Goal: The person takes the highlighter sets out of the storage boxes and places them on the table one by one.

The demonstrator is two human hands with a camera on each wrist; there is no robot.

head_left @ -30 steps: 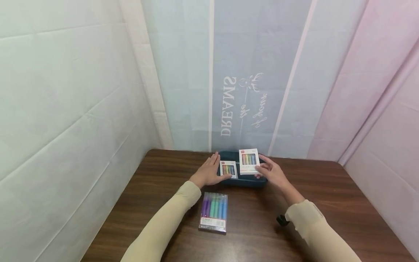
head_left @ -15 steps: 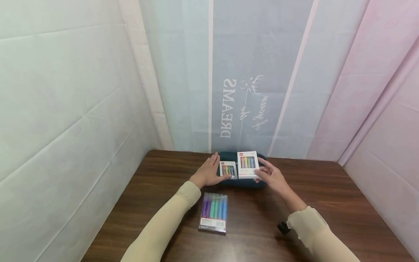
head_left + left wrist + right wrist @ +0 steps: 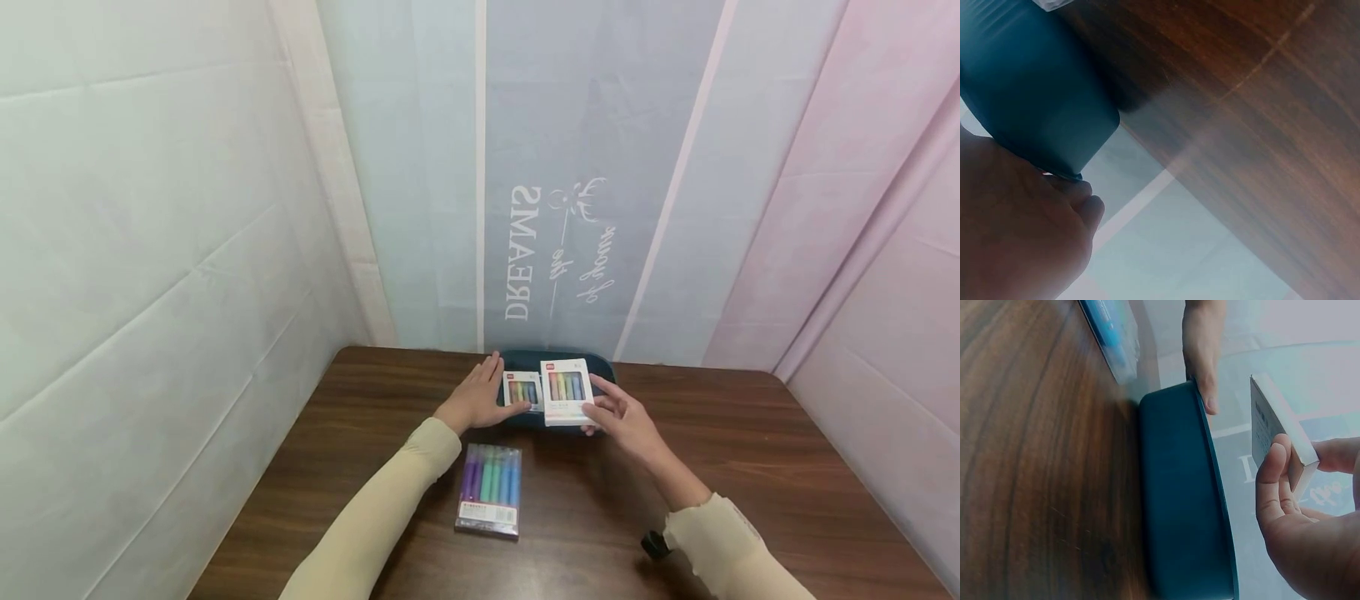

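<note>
Right now the right hand [image 3: 626, 414] pinches the larger white pen box [image 3: 566, 392] between thumb and fingers, holding it just above the dark teal case [image 3: 600, 364]. The left hand [image 3: 477, 398] lies with straight fingers along the case's left end, its thumb against the smaller pen box [image 3: 522, 391], which seems already set on the case. Judging by that, one box is placed and the second is nearly down. Nearer the person than both hands, a clear pack of coloured pens [image 3: 489, 487] waits on the tabletop [image 3: 750, 467]. Both forearms reach forward, converging on the case.

Mirrored "DREAMS" on backdrop [image 3: 522, 254]
</note>
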